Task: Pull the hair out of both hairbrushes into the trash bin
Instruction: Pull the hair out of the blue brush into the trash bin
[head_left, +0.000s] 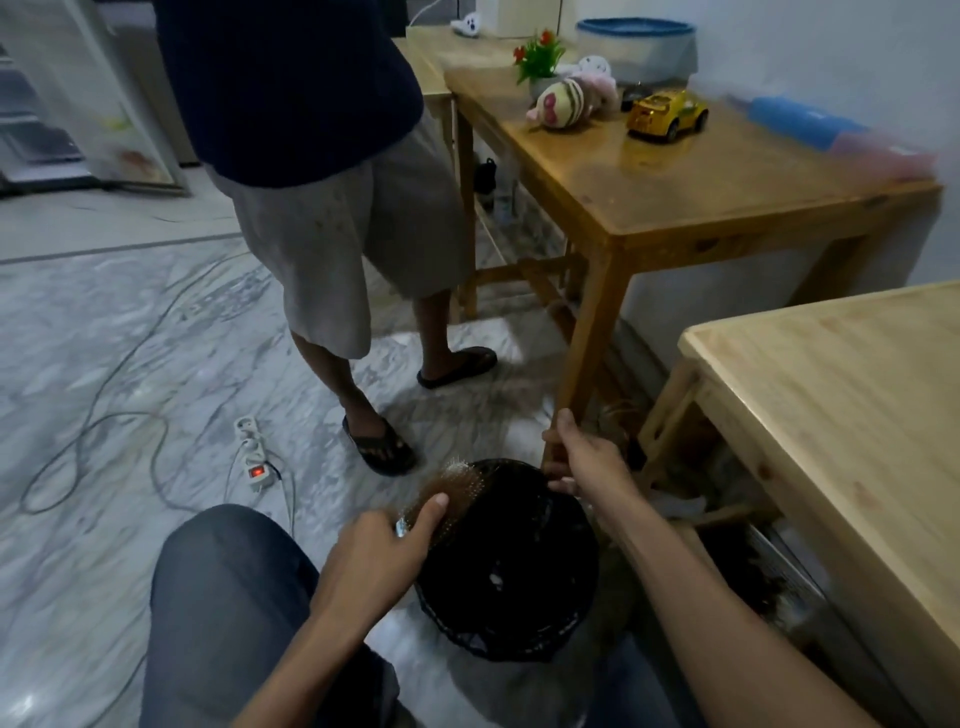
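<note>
Head view looks down past the person's knee to a black mesh trash bin (506, 597) on the marble floor. Left hand (379, 556) curls its fingers round a hairbrush (452, 499), held over the bin's left rim with the bristles facing up and brownish hair matted in them. Right hand (582, 457) sits at the bin's far rim with fingers curled; what they pinch is too blurred to tell. Beyond the bin a second person stands in sandals (382, 447), near a power strip (254, 457). Farther back a wooden table (727, 197) carries a yellow toy car (667, 114)
</note>
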